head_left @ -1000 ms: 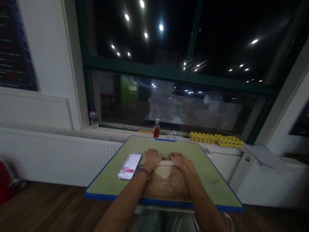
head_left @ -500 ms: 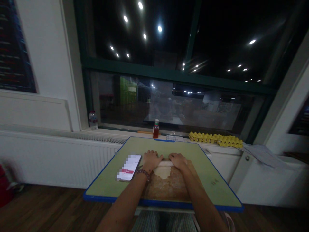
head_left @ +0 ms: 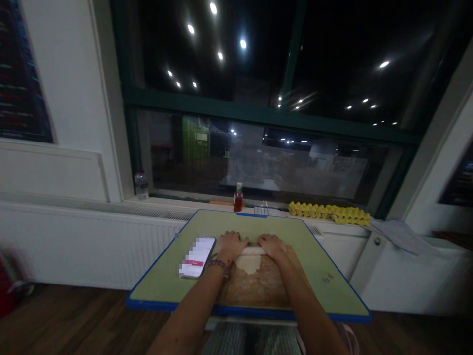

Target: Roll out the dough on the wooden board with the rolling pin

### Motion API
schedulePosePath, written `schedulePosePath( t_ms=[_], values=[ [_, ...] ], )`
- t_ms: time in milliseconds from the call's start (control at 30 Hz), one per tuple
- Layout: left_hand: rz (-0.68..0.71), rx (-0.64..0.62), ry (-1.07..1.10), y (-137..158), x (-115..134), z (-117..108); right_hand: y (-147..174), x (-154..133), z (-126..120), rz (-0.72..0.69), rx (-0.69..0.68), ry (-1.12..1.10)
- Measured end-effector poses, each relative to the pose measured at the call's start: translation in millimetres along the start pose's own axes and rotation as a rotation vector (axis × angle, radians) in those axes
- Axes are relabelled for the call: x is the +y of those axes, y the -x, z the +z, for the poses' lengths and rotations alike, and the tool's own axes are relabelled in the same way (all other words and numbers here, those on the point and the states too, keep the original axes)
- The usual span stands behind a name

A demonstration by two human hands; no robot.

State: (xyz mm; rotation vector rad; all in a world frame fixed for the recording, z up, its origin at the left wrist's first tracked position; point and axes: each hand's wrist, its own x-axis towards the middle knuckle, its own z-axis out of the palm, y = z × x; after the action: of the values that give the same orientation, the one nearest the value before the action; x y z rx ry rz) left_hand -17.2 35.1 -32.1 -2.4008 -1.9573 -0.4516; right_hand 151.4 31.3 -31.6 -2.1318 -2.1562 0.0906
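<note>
Pale rolling pin (head_left: 253, 251) beneath both outstretched hands (head_left: 232, 245) (head_left: 272, 244), its bare middle between them, dough (head_left: 248, 265) just nearer.

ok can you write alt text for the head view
A person's left hand and right hand rest on a pale rolling pin across flattened dough on a brown board. A lit phone lies left of the board on a green table before a dark window.
</note>
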Motion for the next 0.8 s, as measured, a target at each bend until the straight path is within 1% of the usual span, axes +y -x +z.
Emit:
schedulePosePath(
  t_ms=[300,800],
  values=[
    [0.008,-0.014,-0.017,1.6,1.9,-4.6,0.2,-0.1,-2.9,-0.01,-0.008,0.012],
    [-0.014,-0.014,0.008,-2.3,-0.2,2.2,6.5,-6.2,-9.3,0.014,-0.005,0.042]
  ],
)
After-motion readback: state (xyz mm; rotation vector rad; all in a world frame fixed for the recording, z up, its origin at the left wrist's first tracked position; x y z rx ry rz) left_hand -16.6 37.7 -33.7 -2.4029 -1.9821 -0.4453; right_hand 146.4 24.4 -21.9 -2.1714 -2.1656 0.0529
